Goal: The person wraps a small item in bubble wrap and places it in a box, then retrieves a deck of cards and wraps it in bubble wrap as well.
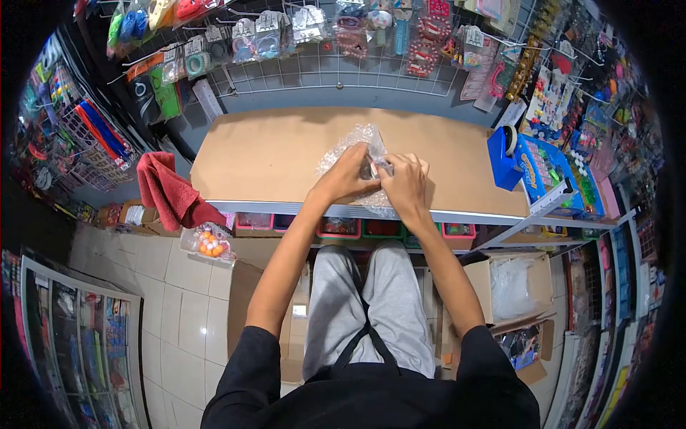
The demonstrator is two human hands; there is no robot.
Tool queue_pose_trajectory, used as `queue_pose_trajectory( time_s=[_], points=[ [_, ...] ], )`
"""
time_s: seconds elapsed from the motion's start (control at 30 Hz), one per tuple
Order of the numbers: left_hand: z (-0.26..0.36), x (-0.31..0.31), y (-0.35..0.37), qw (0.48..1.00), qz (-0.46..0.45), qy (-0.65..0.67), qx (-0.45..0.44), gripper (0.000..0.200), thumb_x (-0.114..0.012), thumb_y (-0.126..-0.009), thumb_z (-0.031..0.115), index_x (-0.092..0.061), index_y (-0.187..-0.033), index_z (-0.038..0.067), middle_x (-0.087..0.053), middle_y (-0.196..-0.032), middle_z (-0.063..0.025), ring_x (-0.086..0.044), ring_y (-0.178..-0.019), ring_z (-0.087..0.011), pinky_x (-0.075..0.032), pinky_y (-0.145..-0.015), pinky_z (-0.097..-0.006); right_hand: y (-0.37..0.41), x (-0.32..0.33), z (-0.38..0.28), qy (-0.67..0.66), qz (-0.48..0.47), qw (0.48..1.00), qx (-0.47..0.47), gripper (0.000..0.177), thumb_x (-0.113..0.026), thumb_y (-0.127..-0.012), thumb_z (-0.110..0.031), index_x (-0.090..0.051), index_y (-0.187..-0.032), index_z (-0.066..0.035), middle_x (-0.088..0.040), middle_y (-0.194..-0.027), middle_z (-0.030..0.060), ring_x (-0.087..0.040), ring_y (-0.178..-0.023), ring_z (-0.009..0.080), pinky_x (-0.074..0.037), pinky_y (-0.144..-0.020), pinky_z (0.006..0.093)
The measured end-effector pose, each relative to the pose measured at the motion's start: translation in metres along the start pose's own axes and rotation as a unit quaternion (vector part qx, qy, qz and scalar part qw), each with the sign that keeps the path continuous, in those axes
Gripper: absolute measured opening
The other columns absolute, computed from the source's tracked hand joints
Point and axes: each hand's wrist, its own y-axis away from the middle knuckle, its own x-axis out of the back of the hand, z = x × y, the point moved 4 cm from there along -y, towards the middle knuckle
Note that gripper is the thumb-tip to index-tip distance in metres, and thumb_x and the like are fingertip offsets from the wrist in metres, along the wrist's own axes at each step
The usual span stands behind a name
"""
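Note:
A crumpled piece of clear bubble wrap (366, 134) lies on the brown tabletop (264, 154), near the middle of its front part. My left hand (348, 174) curls over the wrap from the left, its fingers closed around a small item that I cannot make out. From the right, my right hand (406, 180) pinches the wrap, fingers bent and pressed together. Both hands are close to each other, with a little of the wrapped item showing between them. Some wrap hangs at the table's front edge below my hands.
A blue tape dispenser (505, 159) and a blue box of small goods (547, 171) stand at the table's right end. A red cloth (168, 189) hangs at the left corner. Colored bins (339, 227) sit under the tabletop; packaged goods hang on the wire grid behind.

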Motion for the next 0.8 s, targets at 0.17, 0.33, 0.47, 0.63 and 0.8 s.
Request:
queue_pose_trajectory(
  time_s=[0.17,0.33,0.47,0.63,0.8],
  points=[
    [-0.02,-0.009,0.0,0.999,0.034,0.033,0.005,0.08,-0.076,-0.072,0.02,-0.033,-0.133,-0.005,-0.051,-0.124,-0.0341,-0.048,-0.122,-0.0475,-0.041,-0.104,-0.0449,0.01,-0.005,-0.012,-0.029,-0.007,0.999,0.036,0.017,-0.07,-0.083,-0.021,-0.072,-0.089,-0.005,-0.07,-0.092,0.0099,-0.063,-0.091,0.0278,-0.04,-0.089,0.0423],
    [-0.012,-0.005,0.0,0.997,0.037,0.074,0.01,0.084,-0.075,-0.07,0.012,-0.025,-0.137,-0.001,-0.05,-0.126,-0.0334,-0.049,-0.123,-0.0467,-0.042,-0.103,-0.0468,0.009,0.0,-0.009,-0.066,-0.056,0.996,0.002,0.02,-0.07,-0.084,-0.024,-0.073,-0.085,-0.005,-0.07,-0.091,0.0096,-0.065,-0.088,0.0287,-0.042,-0.087,0.0424],
    [-0.012,0.0,-0.001,0.997,0.012,0.071,-0.003,0.097,-0.083,-0.065,0.023,-0.027,-0.14,-0.002,-0.047,-0.133,-0.0326,-0.047,-0.127,-0.0443,-0.04,-0.107,-0.0449,0.011,-0.006,0.0,-0.054,-0.036,0.998,-0.001,0.016,-0.071,-0.083,-0.023,-0.072,-0.084,-0.007,-0.07,-0.091,0.0072,-0.065,-0.089,0.0281,-0.043,-0.087,0.0407],
    [0.006,0.042,0.018,0.999,-0.019,0.028,-0.01,0.105,-0.088,-0.06,0.037,-0.032,-0.14,-0.002,-0.044,-0.138,-0.0256,-0.045,-0.129,-0.0394,-0.038,-0.109,-0.0432,0.005,-0.005,-0.006,-0.038,-0.081,0.996,-0.019,0.011,-0.073,-0.079,-0.017,-0.068,-0.083,-0.009,-0.067,-0.094,0.0045,-0.063,-0.094,0.0279,-0.044,-0.086,0.0416],
    [-0.009,0.063,0.047,0.998,-0.064,0.023,0.007,0.079,-0.084,-0.069,0.033,-0.048,-0.134,0.004,-0.05,-0.134,-0.0191,-0.049,-0.126,-0.0342,-0.038,-0.109,-0.041,0.004,-0.008,-0.007,-0.023,-0.07,0.997,-0.033,0.024,-0.073,-0.077,-0.015,-0.063,-0.098,-0.007,-0.062,-0.102,0.0128,-0.062,-0.098,0.0319,-0.048,-0.087,0.0424]
  ],
)
